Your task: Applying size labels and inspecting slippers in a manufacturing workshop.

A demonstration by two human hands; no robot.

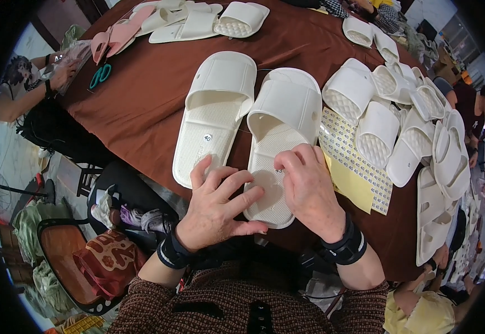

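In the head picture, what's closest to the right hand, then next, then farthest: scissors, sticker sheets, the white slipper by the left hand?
From the right hand:
1. Sticker sheets, just to its right
2. White slipper, to its left
3. Scissors, far left, near the pink slippers

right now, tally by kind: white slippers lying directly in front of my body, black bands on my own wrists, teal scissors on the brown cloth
White slippers in front of you: 2
Black wristbands: 2
Teal scissors: 1
Total: 5
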